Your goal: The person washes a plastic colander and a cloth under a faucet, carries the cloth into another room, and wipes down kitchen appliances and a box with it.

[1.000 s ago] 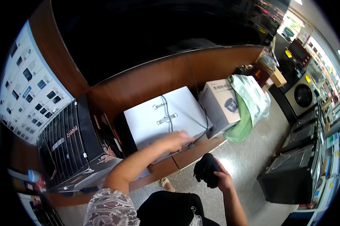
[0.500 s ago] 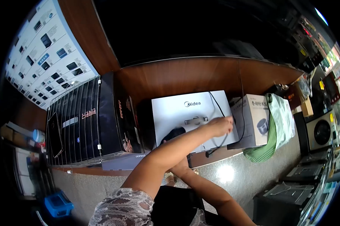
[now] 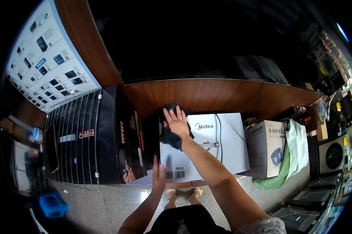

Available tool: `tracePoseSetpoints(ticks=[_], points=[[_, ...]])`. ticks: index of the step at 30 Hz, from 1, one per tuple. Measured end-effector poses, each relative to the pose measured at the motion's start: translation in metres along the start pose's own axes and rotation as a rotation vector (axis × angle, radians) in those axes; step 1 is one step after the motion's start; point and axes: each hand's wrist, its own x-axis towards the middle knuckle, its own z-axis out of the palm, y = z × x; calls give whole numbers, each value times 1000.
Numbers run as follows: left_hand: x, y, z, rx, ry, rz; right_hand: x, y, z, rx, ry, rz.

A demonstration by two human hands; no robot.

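Observation:
A white Midea carton (image 3: 232, 136) lies flat, with a handle (image 3: 209, 144) in its top and a dark cord (image 3: 216, 128) running across it. On its far left corner my right hand (image 3: 176, 124) presses down on a crumpled black cloth (image 3: 169, 137), palm flat and fingers spread. My left hand (image 3: 159, 175) is at the carton's near left corner, fingers stretched upward and nothing seen in them. Whether it touches the carton's side I cannot tell.
To the left, a dark box (image 3: 105, 136) carries a wire rack (image 3: 76, 144) and a phone (image 3: 51, 148). On the right stand a rice cooker box (image 3: 265, 144) and a green striped bag (image 3: 275, 180). A wooden panel (image 3: 191, 93) runs behind. A blue basket (image 3: 53, 204) is on the floor.
My arms have uncrossed. My left hand has left the cord and come back to the near left corner. My right hand now lies on the cloth at the far left. The cord lies straighter.

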Motion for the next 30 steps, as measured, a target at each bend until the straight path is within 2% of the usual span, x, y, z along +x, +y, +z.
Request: tracePoseSetpoints(ticks=[2,3,4,5,7,8,9,10,11,12,13,14,16,17,18,20,21,23,25,26,27,29,30], points=[[-7,-7,5,-160,69,-138,-25,-12,-11,-7,-62,-44],[0,-1,13,-185,115,-166,-60,-13,-1,-1,-61,-165],[0,1,19,-225,190,-37,-98,-31,-12,-33,18,-262],[-8,22,21,-172,154,-81,-129,-48,-30,-11,-179,-281],[-8,22,18,148,126,230,-139,-54,-65,228,-225,-202],[-8,27,19,18,71,234,-130,-51,-64,245,-187,-197],[-4,-2,13,-91,99,151,-117,-43,-62,258,-138,-190],[-4,1,16,-135,139,27,-102,-26,-57,187,-101,-196],[-6,4,20,-178,184,-103,-85,-4,-61,114,-92,-119],[-2,-5,15,199,219,42,-72,26,-70,12,-127,-30],[-7,13,24,7,186,-51,-71,62,-80,-15,-31,0],[-4,8,22,58,166,-16,-77,90,-90,-106,63,58],[-5,1,18,75,122,13,-89,146,-121,-73,108,135],[-4,1,18,40,99,18,-94,166,-141,-138,86,273],[-2,1,17,6,77,26,-104,186,-142,-208,139,345],[-1,-1,15,87,118,87,-136,200,-136,-155,105,449],[0,-4,16,124,135,114,-153,193,-137,-109,83,464],[0,-11,16,111,156,99,-193,161,-145,-274,100,315],[0,-8,15,120,162,60,-230,122,-159,-277,76,336],[3,-9,10,91,59,62,-242,104,-162,-284,81,351],[0,-5,10,4,60,12,-250,85,-165,-292,89,364],[-6,10,20,-167,51,-86,-242,29,-160,55,22,290],[-3,2,14,-252,39,-177,-246,8,-118,52,211,133]])
